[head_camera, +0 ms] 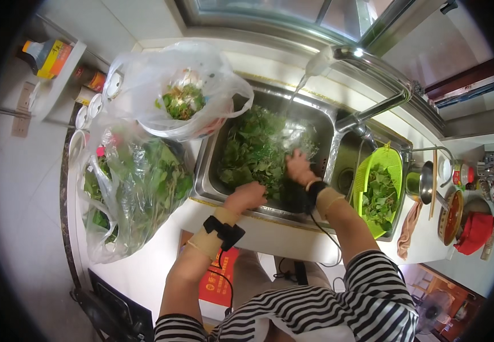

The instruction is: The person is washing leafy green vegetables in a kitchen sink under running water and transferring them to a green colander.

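Loose leafy greens (251,149) lie in water in the left basin of a stainless steel sink (207,181). Water runs into that basin from a chrome faucet (375,112), splashing near my right hand (300,167). That hand reaches in at the right side of the greens, its fingers blurred. My left hand (249,196) is at the basin's front rim, fingers curled at the edge of the leaves. Whether either hand grips any leaves is hidden. A lime green plastic colander (360,181) with more leafy greens (379,196) sits over the right basin.
Left of the sink lies a clear plastic bag of greens (144,184). Behind it, a white plastic bag (136,98) holding scraps lines a container. A metal pot (426,181), brown cloth (408,233) and red cloth (475,231) are on the right. Cables hang from both wrists.
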The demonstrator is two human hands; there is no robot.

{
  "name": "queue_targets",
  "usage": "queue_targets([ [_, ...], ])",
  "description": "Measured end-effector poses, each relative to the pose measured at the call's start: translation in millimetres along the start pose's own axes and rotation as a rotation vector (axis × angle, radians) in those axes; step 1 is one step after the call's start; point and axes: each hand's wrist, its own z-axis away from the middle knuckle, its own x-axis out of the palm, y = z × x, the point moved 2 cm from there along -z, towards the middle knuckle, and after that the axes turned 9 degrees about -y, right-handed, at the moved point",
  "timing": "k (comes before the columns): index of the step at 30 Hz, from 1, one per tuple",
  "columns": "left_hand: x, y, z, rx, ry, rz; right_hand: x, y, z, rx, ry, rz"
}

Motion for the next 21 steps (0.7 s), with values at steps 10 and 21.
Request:
queue_targets([
  [10, 5, 3, -3, 0.056, 0.128, -0.012, -48, 60, -49, 0.011, -0.196, -0.047],
  [21, 0, 13, 0, -0.008, -0.028, 0.007, 8, 27, 6, -0.330, -0.349, 0.355],
])
